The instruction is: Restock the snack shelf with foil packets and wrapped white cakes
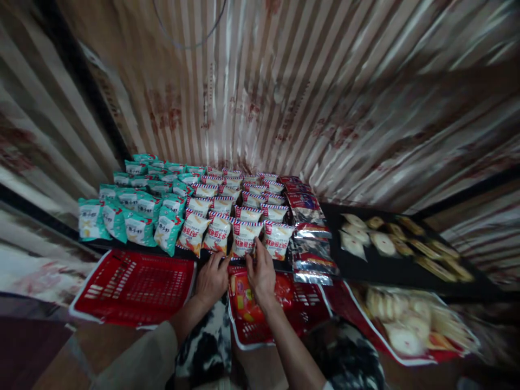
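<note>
The right hand (262,275) touches a white, red-printed plastic packet (242,234), apparently straightening it, any next nudge needing gentleness; whether it or the left hand (212,279) grips is unclear.

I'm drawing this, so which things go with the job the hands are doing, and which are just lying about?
Probably the job:
white packet, at the right hand
black shelf, near the left hand

Probably just lying about:
teal packets
left red basket
pale packs, farther right
</note>
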Available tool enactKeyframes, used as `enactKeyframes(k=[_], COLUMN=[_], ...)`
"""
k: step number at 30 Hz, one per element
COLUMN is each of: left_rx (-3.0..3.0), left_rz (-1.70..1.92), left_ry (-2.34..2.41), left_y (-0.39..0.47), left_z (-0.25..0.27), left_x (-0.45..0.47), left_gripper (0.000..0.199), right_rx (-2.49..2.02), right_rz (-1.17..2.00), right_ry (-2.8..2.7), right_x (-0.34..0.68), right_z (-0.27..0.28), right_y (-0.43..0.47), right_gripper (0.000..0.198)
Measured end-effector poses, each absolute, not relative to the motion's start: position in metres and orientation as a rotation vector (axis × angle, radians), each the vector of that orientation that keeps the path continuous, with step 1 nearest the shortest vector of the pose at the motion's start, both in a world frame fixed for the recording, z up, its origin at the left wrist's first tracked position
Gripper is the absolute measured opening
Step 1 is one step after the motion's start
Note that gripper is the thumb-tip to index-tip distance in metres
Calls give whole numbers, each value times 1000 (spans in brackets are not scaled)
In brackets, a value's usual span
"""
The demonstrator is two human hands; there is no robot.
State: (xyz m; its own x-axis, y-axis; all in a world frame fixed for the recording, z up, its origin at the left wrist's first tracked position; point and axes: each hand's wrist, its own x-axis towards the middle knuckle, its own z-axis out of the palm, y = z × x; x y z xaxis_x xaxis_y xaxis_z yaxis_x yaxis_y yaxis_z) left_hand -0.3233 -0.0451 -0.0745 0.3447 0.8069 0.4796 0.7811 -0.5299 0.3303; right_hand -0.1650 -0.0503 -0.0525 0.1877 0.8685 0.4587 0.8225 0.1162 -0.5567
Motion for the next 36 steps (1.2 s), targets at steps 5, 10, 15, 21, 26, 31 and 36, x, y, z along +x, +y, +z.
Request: enactKeyframes(k=[5,10,15,21,26,31,36], left_rx=[2522,2460,2466,2495,2593,2657,2577], left_rz=[902,895,942,912,856,835,836], left_ry=[1467,1453,1390,1375,1377,1233,1219], left_y=[-44,-42,-41,-39,-37,-38,-40], left_z=[-76,-79,-80,-81,-79,-70,-69], left_x=[-322,-321,-321,-320,-321,-311,-291], left_gripper=[41,43,41,36,32,29,27], right_rx=[-1769,-1815,-1819,-1754,-1723,-1660,-1573], right_rz=[124,144,105,121,112,-69,-196], right_ry=[-1538,-1552,-1502,-1518,-1534,-1587,-1704], right_x=[-166,-163,-161,-165,-161,-146,-127], right_z=[-54,-52,-53,-60,-58,-30,7], right_y=[-48,-47,-45,-43,-50,-57,-33], right_gripper=[60,65,65,60,60,47,39])
